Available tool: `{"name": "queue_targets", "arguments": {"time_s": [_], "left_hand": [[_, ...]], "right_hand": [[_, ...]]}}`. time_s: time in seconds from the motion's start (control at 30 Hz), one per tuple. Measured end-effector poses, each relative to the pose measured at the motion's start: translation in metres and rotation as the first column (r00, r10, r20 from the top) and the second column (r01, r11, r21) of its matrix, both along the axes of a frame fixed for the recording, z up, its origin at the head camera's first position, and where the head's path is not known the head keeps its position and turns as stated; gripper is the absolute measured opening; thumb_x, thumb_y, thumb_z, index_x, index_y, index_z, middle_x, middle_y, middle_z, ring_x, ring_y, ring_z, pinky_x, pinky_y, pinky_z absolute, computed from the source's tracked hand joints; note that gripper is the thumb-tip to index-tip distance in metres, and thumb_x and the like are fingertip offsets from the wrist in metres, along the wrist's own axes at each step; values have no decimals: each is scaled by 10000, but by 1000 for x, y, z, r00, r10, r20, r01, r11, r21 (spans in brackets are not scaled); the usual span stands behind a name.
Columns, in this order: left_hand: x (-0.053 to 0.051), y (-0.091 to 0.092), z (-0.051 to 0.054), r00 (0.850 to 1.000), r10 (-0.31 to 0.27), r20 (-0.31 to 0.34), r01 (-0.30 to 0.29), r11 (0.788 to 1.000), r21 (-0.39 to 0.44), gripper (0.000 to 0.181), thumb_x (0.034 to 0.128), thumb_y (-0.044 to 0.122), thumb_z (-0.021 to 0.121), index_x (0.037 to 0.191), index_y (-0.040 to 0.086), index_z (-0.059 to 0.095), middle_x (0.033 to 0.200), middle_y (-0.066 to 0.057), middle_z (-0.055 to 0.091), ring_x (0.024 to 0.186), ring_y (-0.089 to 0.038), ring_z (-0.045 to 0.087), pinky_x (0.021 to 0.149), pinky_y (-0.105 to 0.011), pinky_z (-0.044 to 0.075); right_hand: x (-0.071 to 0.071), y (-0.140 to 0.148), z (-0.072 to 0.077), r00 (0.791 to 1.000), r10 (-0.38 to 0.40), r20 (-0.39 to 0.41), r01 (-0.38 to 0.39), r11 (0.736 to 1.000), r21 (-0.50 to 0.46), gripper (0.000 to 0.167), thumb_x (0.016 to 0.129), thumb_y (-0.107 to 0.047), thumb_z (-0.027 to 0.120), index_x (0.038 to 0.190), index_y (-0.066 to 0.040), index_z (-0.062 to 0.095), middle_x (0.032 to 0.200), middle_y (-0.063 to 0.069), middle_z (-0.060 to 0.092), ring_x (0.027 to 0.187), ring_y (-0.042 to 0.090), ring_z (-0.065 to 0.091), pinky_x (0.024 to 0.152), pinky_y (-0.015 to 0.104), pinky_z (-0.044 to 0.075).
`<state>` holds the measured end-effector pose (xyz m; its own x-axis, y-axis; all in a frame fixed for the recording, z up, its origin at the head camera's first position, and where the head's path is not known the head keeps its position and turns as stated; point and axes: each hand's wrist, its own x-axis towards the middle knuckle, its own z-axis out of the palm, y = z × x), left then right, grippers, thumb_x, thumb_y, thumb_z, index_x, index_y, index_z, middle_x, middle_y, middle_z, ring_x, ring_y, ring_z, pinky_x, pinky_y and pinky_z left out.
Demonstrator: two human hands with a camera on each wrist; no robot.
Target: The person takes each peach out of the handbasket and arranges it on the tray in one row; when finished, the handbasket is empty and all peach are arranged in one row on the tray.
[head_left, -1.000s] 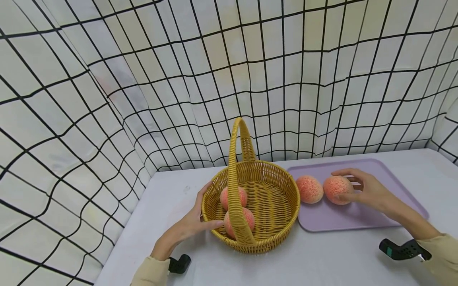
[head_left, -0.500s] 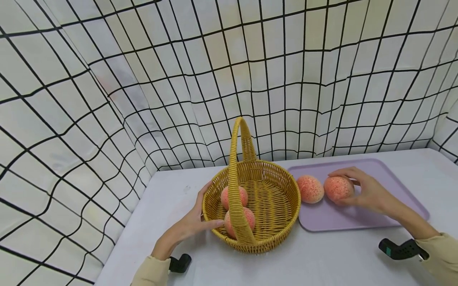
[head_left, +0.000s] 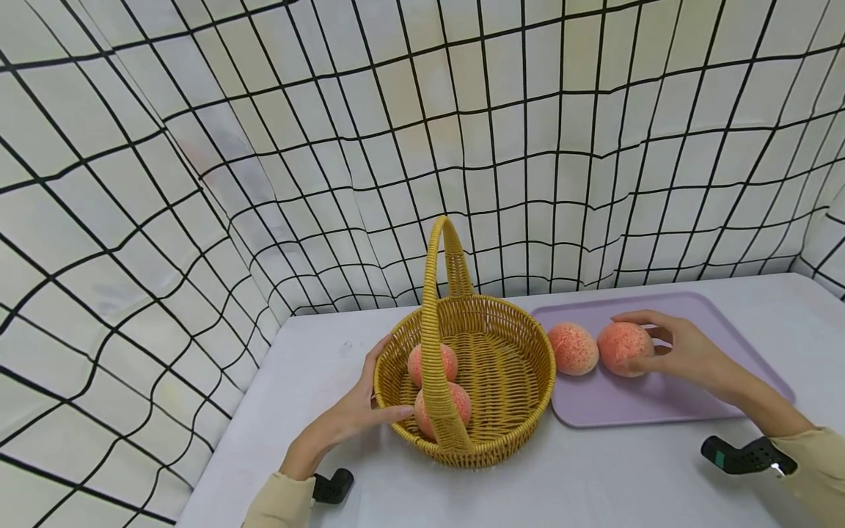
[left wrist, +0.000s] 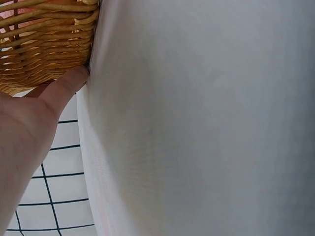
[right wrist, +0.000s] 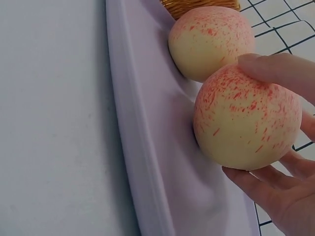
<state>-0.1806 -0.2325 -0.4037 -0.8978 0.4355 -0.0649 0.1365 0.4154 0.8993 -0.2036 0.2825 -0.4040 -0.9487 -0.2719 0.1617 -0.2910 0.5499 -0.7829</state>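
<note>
In the head view, a round wicker basket (head_left: 502, 381) with a tall handle holds two pink peaches (head_left: 432, 365), one nearer the front. My left hand (head_left: 353, 407) rests against the basket's left side, thumb at the rim; the left wrist view shows its fingers (left wrist: 64, 88) touching the weave. On a purple tray (head_left: 660, 403) lie two more peaches side by side. My right hand (head_left: 683, 356) holds the right one (head_left: 620, 348) between thumb and fingers, close beside the left one (head_left: 573, 350). In the right wrist view the held peach (right wrist: 246, 123) touches or overlaps its neighbour (right wrist: 209, 39).
A white cloth covers the table (head_left: 561, 477). The basket's right side stands against or very near the tray's left edge. Behind and to the left hangs a white curtain with a black grid (head_left: 396, 147).
The fingers of my right hand have shifted slightly around the right peach. The peaches, the basket and my left hand have not visibly moved.
</note>
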Motion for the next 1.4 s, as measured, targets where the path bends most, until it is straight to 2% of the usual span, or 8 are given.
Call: {"name": "queue_targets", "arguments": {"time_s": [0.17, 0.4, 0.6, 0.7, 0.9, 1.1, 1.2, 1.4], "left_hand": [[0, 0, -1, 1000, -4, 5, 4, 1000, 9, 1184, 888, 342, 812, 1671, 304, -75, 1723, -201, 45, 1557, -447, 192, 1216, -635, 198], [-1, 0, -1, 1000, 9, 12, -9, 1000, 5, 1184, 880, 366, 815, 1670, 320, -66, 1728, -189, 41, 1563, -437, 179, 1216, -640, 196], [-1, 0, -1, 1000, 9, 15, -10, 1000, 5, 1179, 880, 366, 812, 1668, 324, -63, 1729, -180, 38, 1566, -430, 171, 1215, -639, 201], [-1, 0, -1, 1000, 15, 15, -15, 1000, -6, 1179, 878, 373, 813, 1669, 326, -60, 1728, -182, 42, 1564, -433, 174, 1214, -647, 202], [0, 1, 0, 1000, 22, 13, -22, 1000, -16, 1178, 878, 379, 813, 1669, 327, -58, 1729, -181, 47, 1564, -434, 175, 1214, -660, 190], [1, -1, -1, 1000, 21, 15, -21, 1000, -12, 1188, 879, 369, 815, 1671, 305, -69, 1727, -196, 39, 1562, -443, 173, 1211, -663, 195], [1, -1, -1, 1000, 17, 20, -17, 1000, -2, 1192, 881, 356, 816, 1671, 292, -74, 1725, -202, 40, 1560, -442, 185, 1215, -644, 199], [0, -1, 0, 1000, -1, 4, 1, 1000, -1, 1196, 889, 364, 811, 1669, 271, -91, 1720, -217, 40, 1551, -454, 210, 1217, -636, 207]], "right_hand": [[-2, 1, 0, 1000, -15, 11, 15, 1000, -3, 642, 915, -197, 822, 1470, -29, 547, 1471, 190, 541, 1264, 440, 576, 878, 156, 468], [-7, -2, -5, 992, -11, -128, 15, 999, 31, 690, 804, -91, 901, 1415, -2, 592, 1415, 234, 573, 1160, -118, 453, 911, 52, 389], [-6, -5, -3, 998, -8, -60, 11, 999, 52, 753, 799, -165, 922, 1447, -19, 567, 1422, 254, 571, 1212, 419, 593, 861, 192, 492], [-5, -4, -3, 1000, -9, -8, 9, 1000, 29, 757, 820, -200, 909, 1462, -23, 549, 1418, 238, 580, 1194, 471, 593, 829, 252, 522], [-5, 0, -7, 1000, -4, -28, 4, 1000, 4, 749, 815, -158, 908, 1453, -7, 547, 1402, 196, 583, 1163, 350, 612, 833, 217, 531], [-4, -1, -4, 992, 4, -125, -8, 999, -34, 691, 825, -91, 894, 1429, -7, 571, 1367, 98, 602, 1146, -51, 541, 913, 83, 459], [0, -12, 7, 976, 8, -219, -17, 999, -39, 671, 827, -59, 887, 1418, -11, 573, 1345, 72, 593, 1149, -135, 509, 944, 40, 417], [15, -68, 41, 944, 74, -322, -122, 984, -131, 621, 827, 10, 867, 1385, -24, 596, 1366, 122, 609, 1206, -83, 561, 989, 120, 466]]}}
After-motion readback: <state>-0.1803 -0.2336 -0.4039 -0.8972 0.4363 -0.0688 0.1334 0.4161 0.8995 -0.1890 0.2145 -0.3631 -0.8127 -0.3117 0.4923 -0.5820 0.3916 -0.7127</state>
